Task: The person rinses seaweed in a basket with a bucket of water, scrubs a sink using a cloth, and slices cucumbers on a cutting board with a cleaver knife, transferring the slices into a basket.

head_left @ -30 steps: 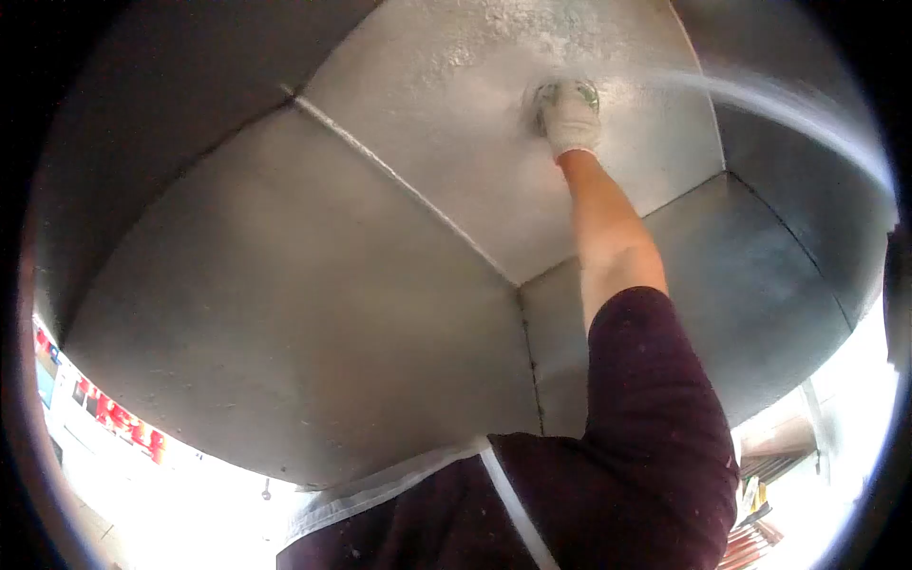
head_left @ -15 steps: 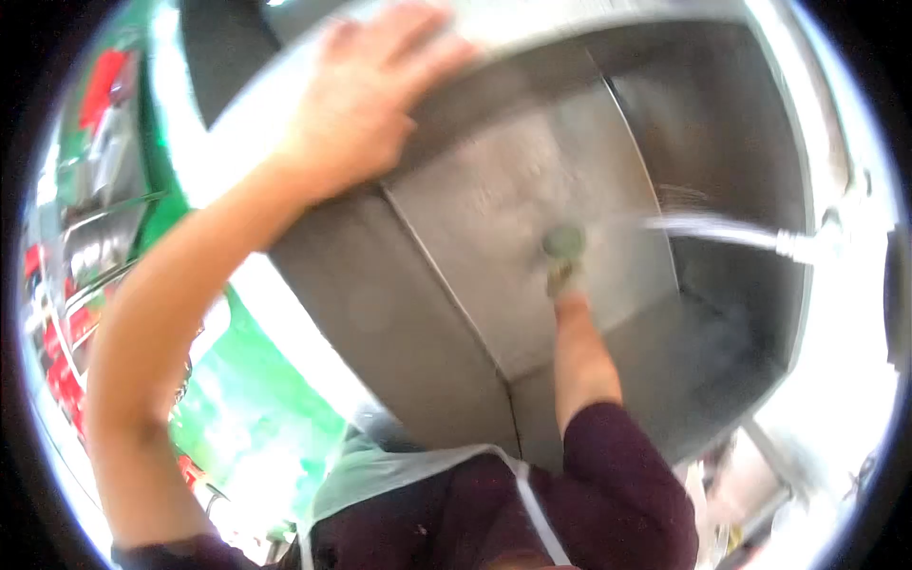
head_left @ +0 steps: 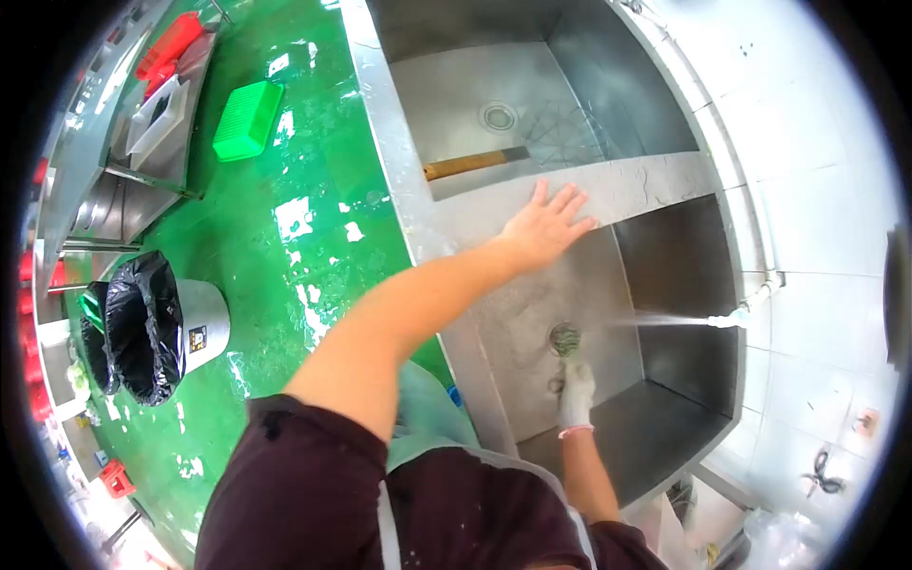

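While bare left hand (head_left: pixel 543 226) lies flat, fingers spread, on divider ledge (head_left: pixel 655 179), gloved right hand (head_left: pixel 576 391), grip unclear, sits just below scrub pad (head_left: pixel 564 338) on sink basin floor (head_left: pixel 518 328); water jet (head_left: pixel 665 320) crosses from right wall.

Our view has swung from close inside the sink (head_left: pixel 665 275) to high above it. Our left hand (head_left: pixel 546 226) now lies flat on the divider, and the green floor (head_left: pixel 285 218) has come into sight.

– Where do you work here?
– You stand in a big commercial kitchen: a deep steel double sink (head_left: pixel 655 185), a wet green floor (head_left: pixel 285 218), white wall tiles (head_left: pixel 807 142), steel tables (head_left: pixel 104 180) and lined bins (head_left: pixel 152 328).
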{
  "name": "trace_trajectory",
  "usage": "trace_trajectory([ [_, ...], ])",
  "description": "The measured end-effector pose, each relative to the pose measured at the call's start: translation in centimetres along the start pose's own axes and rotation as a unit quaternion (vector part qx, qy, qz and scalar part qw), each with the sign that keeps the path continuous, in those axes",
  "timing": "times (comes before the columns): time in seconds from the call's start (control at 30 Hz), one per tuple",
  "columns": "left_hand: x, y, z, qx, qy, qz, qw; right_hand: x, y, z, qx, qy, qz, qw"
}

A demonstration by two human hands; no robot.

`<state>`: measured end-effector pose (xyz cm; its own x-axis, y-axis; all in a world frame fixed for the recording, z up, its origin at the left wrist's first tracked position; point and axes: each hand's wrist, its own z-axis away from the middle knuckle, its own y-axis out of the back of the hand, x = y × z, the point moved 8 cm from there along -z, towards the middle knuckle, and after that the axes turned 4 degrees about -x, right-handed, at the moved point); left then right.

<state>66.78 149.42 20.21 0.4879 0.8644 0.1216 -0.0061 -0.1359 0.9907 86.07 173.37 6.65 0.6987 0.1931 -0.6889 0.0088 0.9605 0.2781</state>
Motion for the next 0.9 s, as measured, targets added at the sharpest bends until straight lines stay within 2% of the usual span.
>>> trace_trajectory([
  [0.1, -0.4, 0.7, 0.8, -0.004, -0.027, 0.052, 0.998, -12.8, -4.6, 7.2, 0.027, 0.159, -0.106, 0.981],
  [0.13, -1.3, 0.8, 0.8, -0.001, -0.036, 0.076, 0.996, -16.1, -6.3, 8.8, 0.043, 0.206, -0.099, 0.973],
  [0.17, -0.6, -1.6, 0.4, 0.036, -0.029, 0.074, 0.996, -18.6, -7.9, 10.1, 0.053, 0.251, -0.093, 0.962],
  [0.2, -0.9, -3.2, 0.7, 0.008, -0.034, 0.105, 0.994, -20.2, -9.8, 10.6, 0.062, 0.267, -0.117, 0.955],
  [0.23, -0.9, -0.7, 3.8, 0.004, -0.066, 0.118, 0.991, -21.7, -11.5, 11.1, 0.043, 0.296, -0.131, 0.945],
  [0.27, -2.1, -1.1, 6.7, 0.038, -0.097, 0.137, 0.985, -23.1, -13.5, 11.2, 0.036, 0.312, -0.094, 0.945],
  [0.33, -6.4, 1.5, 15.1, 0.047, -0.133, 0.106, 0.984, -25.0, -17.6, 11.4, 0.02, 0.327, -0.052, 0.943],
  [0.37, -10.5, 0.3, 18.5, 0.115, -0.094, 0.202, 0.968, -25.7, -19.3, 11.5, 0.022, 0.325, -0.043, 0.945],
  [0.4, -14.9, 2.5, 22.8, 0.036, -0.007, 0.256, 0.966, -26.8, -20.6, 10.9, 0.02, 0.403, 0.005, 0.915],
  [0.43, -19.2, 5.0, 26.9, 0.032, 0.073, 0.268, 0.96, -27.5, -21.3, 10.4, 0.027, 0.472, 0.059, 0.879],
  [0.47, -24.0, 4.4, 31.9, 0.0, 0.209, 0.186, 0.96, -29.0, -22.6, 11.8, 0.002, 0.492, 0.108, 0.864],
  [0.5, -28.8, 3.1, 38.7, 0.038, 0.333, 0.199, 0.921, -30.3, -23.1, 11.2, 0.045, 0.546, 0.18, 0.817],
  [0.53, -34.0, -1.2, 48.0, 0.057, 0.52, 0.29, 0.801, -31.3, -23.9, 9.9, 0.062, 0.536, 0.21, 0.816],
  [0.57, -36.2, -3.5, 57.2, 0.067, 0.646, 0.28, 0.707, -32.5, -24.9, 8.2, 0.072, 0.528, 0.237, 0.812],
  [0.6, -39.4, -10.8, 68.8, 0.003, 0.65, 0.241, 0.72, -33.2, -25.6, 4.7, 0.036, 0.455, 0.199, 0.867],
  [0.63, -38.8, -14.2, 79.3, -0.034, 0.718, 0.12, 0.684, -33.9, -25.9, 1.4, -0.002, 0.379, 0.155, 0.913],
  [0.67, -37.9, -21.4, 90.2, -0.282, 0.621, 0.084, 0.726, -34.5, -26.9, -2.0, -0.015, 0.312, 0.156, 0.937],
  [0.7, -33.6, -20.0, 94.5, -0.319, 0.647, 0.123, 0.681, -34.5, -27.9, -5.6, -0.029, 0.244, 0.154, 0.957],
  [0.73, -28.4, -14.8, 93.1, -0.304, 0.68, 0.18, 0.643, -34.8, -28.9, -9.4, -0.015, 0.225, 0.2, 0.953],
  [0.8, -23.0, -11.9, 92.5, -0.241, 0.715, 0.309, 0.579, -34.0, -30.0, -14.0, 0.014, 0.168, 0.304, 0.938],
  [0.87, -19.8, -9.5, 91.4, -0.207, 0.727, 0.392, 0.523, -34.3, -31.9, -17.8, 0.029, 0.098, 0.426, 0.899],
  [0.9, -18.9, -8.0, 90.6, -0.193, 0.733, 0.419, 0.499, -33.4, -33.5, -20.2, -0.027, 0.11, 0.5, 0.858],
])
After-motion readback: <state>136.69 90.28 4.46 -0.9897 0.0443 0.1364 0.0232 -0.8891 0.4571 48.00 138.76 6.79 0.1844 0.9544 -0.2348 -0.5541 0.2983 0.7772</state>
